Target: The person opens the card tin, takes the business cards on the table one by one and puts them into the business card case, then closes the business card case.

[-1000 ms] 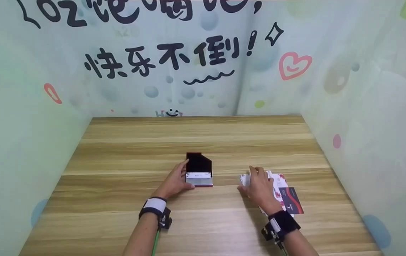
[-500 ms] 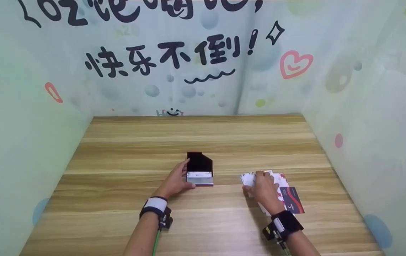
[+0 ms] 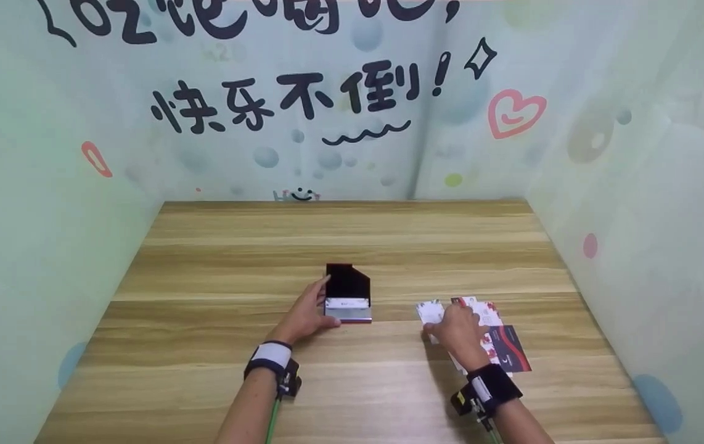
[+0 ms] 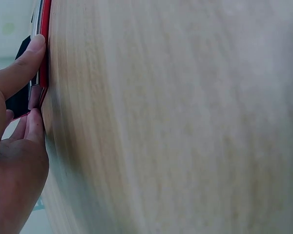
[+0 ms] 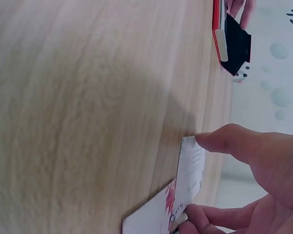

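Red-black angular case (image 3: 348, 282) in left hand's (image 3: 302, 316) grip, thin white rectangular card (image 5: 189, 165) in right hand's (image 3: 459, 333) pinch.

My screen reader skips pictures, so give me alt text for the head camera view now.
A person's left hand holds an open card case on a wood-grain table; the right hand grips a white card among other printed cards. Dark Chinese lettering marks the pale backdrop behind.
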`<state>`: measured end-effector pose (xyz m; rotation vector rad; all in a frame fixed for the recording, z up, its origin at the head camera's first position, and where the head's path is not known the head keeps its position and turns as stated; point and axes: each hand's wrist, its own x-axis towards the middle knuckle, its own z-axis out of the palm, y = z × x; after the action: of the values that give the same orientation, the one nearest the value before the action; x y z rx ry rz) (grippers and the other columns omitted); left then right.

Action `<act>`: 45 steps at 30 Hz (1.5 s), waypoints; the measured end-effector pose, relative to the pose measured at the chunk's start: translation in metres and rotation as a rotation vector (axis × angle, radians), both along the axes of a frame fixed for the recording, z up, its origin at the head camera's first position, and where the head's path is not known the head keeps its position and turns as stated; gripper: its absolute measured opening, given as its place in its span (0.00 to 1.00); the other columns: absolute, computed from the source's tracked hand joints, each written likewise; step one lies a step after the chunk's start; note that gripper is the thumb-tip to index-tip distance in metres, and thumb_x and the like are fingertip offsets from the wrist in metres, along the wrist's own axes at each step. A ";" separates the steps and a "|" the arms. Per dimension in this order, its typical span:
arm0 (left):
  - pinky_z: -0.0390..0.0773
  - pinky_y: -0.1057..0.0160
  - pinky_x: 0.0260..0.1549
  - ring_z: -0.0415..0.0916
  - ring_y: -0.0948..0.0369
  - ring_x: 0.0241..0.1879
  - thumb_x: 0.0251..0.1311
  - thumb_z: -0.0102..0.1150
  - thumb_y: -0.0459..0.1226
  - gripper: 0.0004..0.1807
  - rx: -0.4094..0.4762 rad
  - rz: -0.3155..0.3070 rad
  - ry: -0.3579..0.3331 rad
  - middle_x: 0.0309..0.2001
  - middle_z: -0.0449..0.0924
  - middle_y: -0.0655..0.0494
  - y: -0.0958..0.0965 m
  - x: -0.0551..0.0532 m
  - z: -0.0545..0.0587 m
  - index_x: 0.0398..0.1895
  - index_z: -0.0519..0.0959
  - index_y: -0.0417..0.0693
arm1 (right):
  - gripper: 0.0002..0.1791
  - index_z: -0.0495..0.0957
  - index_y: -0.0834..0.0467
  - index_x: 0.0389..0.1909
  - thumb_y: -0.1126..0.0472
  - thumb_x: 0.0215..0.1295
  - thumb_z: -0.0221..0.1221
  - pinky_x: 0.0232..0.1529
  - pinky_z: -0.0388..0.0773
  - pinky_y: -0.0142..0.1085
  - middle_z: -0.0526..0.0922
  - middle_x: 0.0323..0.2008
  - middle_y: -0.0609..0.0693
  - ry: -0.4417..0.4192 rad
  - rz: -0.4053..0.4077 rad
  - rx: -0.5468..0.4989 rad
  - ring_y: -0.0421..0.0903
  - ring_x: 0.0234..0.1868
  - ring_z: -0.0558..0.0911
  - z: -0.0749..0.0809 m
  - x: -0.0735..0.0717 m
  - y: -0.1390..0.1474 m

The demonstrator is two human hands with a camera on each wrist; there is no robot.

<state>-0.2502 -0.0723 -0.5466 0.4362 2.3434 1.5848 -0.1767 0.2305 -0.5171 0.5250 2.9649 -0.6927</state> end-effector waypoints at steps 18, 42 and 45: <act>0.62 0.43 0.75 0.59 0.33 0.72 0.43 0.72 0.21 0.57 0.061 -0.019 0.034 0.72 0.53 0.27 0.000 -0.002 -0.005 0.78 0.50 0.35 | 0.20 0.82 0.74 0.26 0.61 0.38 0.73 0.43 0.84 0.58 0.78 0.40 0.75 0.171 0.066 0.071 0.68 0.38 0.82 -0.003 0.004 -0.013; 0.62 0.44 0.75 0.59 0.34 0.72 0.44 0.72 0.20 0.57 0.065 -0.029 0.029 0.71 0.55 0.26 0.000 -0.002 -0.004 0.77 0.49 0.33 | 0.18 0.81 0.75 0.33 0.66 0.41 0.67 0.33 0.84 0.55 0.81 0.32 0.68 0.303 0.177 0.195 0.64 0.32 0.82 -0.012 -0.005 -0.020; 0.62 0.44 0.75 0.59 0.34 0.72 0.44 0.72 0.20 0.57 0.061 -0.026 0.032 0.71 0.56 0.26 0.000 -0.002 -0.004 0.78 0.50 0.33 | 0.21 0.80 0.76 0.39 0.66 0.43 0.66 0.35 0.84 0.54 0.81 0.34 0.67 0.301 0.190 0.206 0.64 0.35 0.82 -0.012 -0.008 -0.021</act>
<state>-0.2526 -0.0726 -0.5509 0.5074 2.3076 1.6530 -0.1844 0.2097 -0.5291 0.1517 3.3315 -0.4900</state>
